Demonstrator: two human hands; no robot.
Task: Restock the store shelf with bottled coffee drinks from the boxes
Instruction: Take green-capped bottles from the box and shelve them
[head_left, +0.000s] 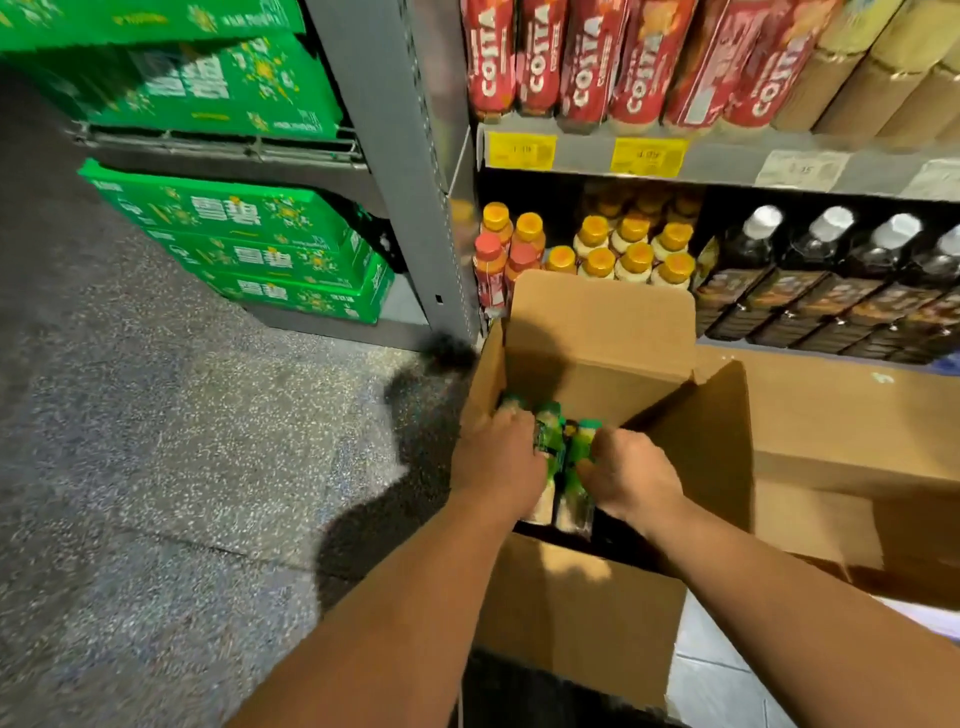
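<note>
An open cardboard box (597, 332) stands on the floor in front of the shelf, flaps up. Inside it are green-labelled bottles (558, 467) with pale drink in them. My left hand (498, 462) grips bottles on the left side of the box. My right hand (631, 478) grips bottles on the right side. The bottles are blurred and partly hidden by both hands. The lower shelf (675, 161) behind the box holds yellow-capped bottles (634, 249) and two red-capped ones (491, 260).
Dark bottles with white caps (831, 275) fill the shelf's right part. Red COSTA bottles (587, 57) stand on the shelf above. A second cardboard box (841, 415) lies to the right. Green cartons (249, 228) are stacked at the left. Speckled floor (182, 441) spreads to the left.
</note>
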